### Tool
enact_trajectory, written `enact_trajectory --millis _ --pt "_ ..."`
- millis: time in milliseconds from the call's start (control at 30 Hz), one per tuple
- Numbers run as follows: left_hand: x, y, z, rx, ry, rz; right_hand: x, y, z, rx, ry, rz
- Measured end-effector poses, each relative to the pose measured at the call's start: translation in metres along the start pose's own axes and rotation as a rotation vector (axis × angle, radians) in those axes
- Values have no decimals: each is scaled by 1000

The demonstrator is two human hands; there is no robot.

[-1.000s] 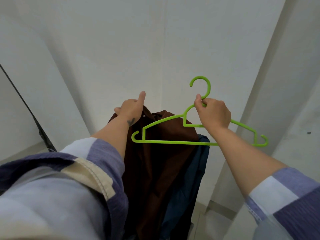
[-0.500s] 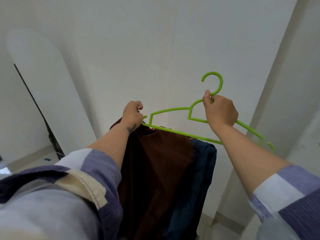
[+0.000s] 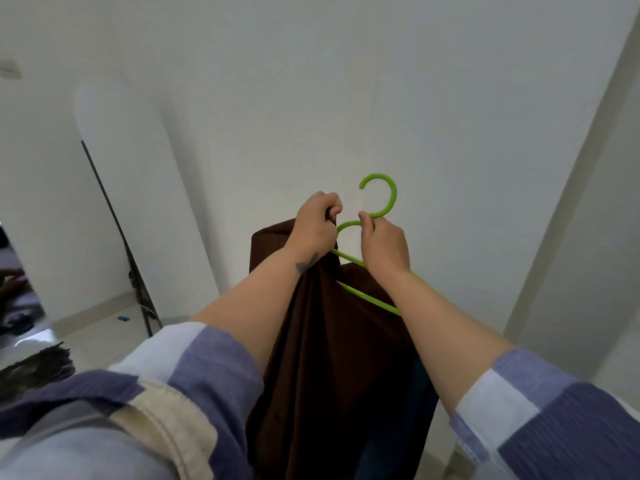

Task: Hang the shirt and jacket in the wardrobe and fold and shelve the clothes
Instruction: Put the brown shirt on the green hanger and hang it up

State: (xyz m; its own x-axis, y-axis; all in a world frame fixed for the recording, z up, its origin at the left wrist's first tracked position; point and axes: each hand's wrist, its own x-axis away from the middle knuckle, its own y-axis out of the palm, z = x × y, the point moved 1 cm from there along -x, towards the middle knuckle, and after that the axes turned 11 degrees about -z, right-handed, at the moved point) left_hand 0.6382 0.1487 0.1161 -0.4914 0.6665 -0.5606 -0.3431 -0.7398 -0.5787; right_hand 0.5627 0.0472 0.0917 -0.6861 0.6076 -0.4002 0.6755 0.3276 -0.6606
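A dark brown shirt [image 3: 332, 358] hangs down in front of me, held up at chest height. My left hand [image 3: 313, 226] is closed on its collar area. A bright green plastic hanger [image 3: 381, 199] is tilted, its left arm inside the brown shirt and its right arm hidden behind my forearm. My right hand [image 3: 382, 245] pinches the hanger just below its hook. A dark blue garment [image 3: 420, 386] shows behind the brown shirt at the lower right.
White walls [image 3: 277, 98] fill the view, with a corner column [image 3: 571, 237] at the right. A mirror or panel with a dark edge [image 3: 114, 216] leans at the left. Pale floor tiles [image 3: 104, 327] show at lower left with a small blue item [image 3: 123, 319].
The hanger's left arm has gone into the brown shirt. My left hand has risen and moved right, close to my right hand. The view has tilted and turned left.
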Motion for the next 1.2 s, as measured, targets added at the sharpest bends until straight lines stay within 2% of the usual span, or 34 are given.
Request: enact_trajectory --millis 133,167,300,433,500,667,800,1000,1200 --pt "11 -17 5 77 -16 -2 -4 -4 -9 -125 -30 42" --pt "13 -23 4 29 -23 -5 -4 -6 -12 -152 -41 58" --pt "16 -42 -18 -532 -221 18 0 -12 -26 -208 -87 75" --pt "22 -65 -42 -711 -358 26 4 -18 -33 -204 -137 77" --pt "26 -77 -45 -702 -334 63 5 -22 -35 -196 -158 81" --pt "24 -79 -38 -474 -281 176 4 -30 -37 -150 -169 73" --pt "19 -73 -30 -452 -288 219 1 -39 -40 -90 -194 52" --pt "4 -67 -23 -405 -362 188 -1 -51 -43 -55 -205 31" --pt "-2 -48 15 -437 -251 109 7 -38 -62 -28 -260 -39"
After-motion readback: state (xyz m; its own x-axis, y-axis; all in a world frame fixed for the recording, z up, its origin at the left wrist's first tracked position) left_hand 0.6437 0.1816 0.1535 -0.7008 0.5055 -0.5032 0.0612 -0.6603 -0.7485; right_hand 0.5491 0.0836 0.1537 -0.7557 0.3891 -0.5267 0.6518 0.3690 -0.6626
